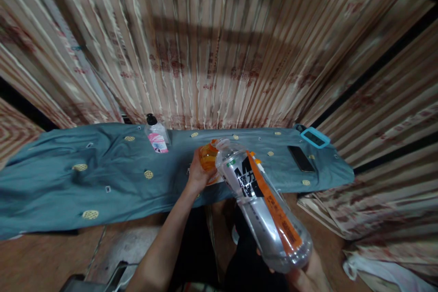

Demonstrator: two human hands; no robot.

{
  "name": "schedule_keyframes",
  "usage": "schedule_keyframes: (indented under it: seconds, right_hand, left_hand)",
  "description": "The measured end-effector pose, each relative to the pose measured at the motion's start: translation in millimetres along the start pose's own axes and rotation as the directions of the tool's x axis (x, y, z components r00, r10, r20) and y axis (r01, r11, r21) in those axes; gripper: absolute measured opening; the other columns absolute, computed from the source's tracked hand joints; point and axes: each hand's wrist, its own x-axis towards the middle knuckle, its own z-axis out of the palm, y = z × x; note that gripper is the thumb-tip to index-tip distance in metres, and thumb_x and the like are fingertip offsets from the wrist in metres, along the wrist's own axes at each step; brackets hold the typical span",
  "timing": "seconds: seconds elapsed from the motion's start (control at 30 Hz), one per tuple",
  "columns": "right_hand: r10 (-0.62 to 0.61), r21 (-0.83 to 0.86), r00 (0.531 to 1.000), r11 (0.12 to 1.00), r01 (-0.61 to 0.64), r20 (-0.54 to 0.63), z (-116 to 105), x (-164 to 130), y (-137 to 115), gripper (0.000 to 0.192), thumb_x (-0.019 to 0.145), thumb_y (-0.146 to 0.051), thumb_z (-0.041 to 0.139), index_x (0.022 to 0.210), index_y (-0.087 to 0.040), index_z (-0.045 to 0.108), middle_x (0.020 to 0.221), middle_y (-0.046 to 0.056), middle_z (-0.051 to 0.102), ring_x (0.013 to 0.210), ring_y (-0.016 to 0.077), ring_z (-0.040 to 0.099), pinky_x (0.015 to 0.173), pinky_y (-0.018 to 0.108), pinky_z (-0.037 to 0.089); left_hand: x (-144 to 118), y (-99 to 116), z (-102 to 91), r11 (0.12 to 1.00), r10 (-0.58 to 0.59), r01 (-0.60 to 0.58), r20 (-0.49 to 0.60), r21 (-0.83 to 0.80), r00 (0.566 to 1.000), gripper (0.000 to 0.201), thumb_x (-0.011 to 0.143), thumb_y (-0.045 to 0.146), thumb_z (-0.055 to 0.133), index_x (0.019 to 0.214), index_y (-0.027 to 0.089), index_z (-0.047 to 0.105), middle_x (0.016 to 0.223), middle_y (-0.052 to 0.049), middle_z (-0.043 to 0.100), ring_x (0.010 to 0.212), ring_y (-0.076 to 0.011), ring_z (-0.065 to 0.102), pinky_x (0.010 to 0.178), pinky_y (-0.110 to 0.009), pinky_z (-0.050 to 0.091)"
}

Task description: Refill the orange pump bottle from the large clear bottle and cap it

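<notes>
My left hand (197, 174) is wrapped around a bottle of orange liquid (207, 159) over the middle of the cloth-covered surface. At the lower right, the base of a large clear plastic bottle (251, 219) with a silver and orange label rests in my right hand (308, 273). This bottle is tilted, its neck pointing up and left. Its mouth end sits right beside the top of the orange bottle; I cannot tell whether they touch. Part of the orange bottle is hidden by my fingers. A small orange and white item (257, 162) shows partly behind the large bottle.
A pump bottle with a pink label (158, 139) stands on the blue-green cloth (119, 178) at left. To the right lie a black phone (301, 159) and a light-blue-framed device (315, 138). Patterned curtains (212, 54) hang behind and at the sides.
</notes>
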Motion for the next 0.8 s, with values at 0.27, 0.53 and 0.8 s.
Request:
schedule_keyframes:
  seconds: [0.27,0.53,0.8]
  right_hand:
    - [0.031,-0.005,0.997,0.999,-0.032,-0.075,-2,-4,-2,0.081,0.059,-0.069,0.087,0.122,-0.022,0.070,0.102,0.014,0.080,0.106,0.0395,0.072,0.091,0.049,0.055]
    - [0.018,0.043,1.000,0.999,-0.017,-0.021,4,-2,-13,0.072,0.061,-0.067,0.086,0.117,-0.022,0.072,0.101,0.012,0.080,0.102,0.0376,0.073,0.086,0.045,0.057]
    - [0.051,0.081,0.999,0.995,-0.052,0.014,10,-4,-13,0.075,0.062,-0.066,0.087,0.121,-0.023,0.069,0.082,0.006,0.080,0.059,0.0236,0.067,0.056,0.033,0.051]
  left_hand:
    - [1,-1,-2.0,1.000,-0.006,0.006,0.005,0.009,1.000,0.074,0.055,0.029,0.084,0.121,0.020,0.051,0.118,-0.010,0.070,0.110,-0.0291,0.069,0.100,-0.045,0.054]
    - [0,1,-0.7,1.000,-0.022,0.023,-0.015,0.006,1.000,0.072,0.055,0.029,0.084,0.119,0.020,0.052,0.117,-0.010,0.071,0.108,-0.0296,0.070,0.097,-0.045,0.055]
    - [0,-1,-0.5,0.999,-0.032,0.032,-0.004,-0.017,0.999,0.075,0.055,0.026,0.083,0.121,0.020,0.049,0.119,-0.009,0.070,0.107,-0.0271,0.070,0.095,-0.041,0.056]
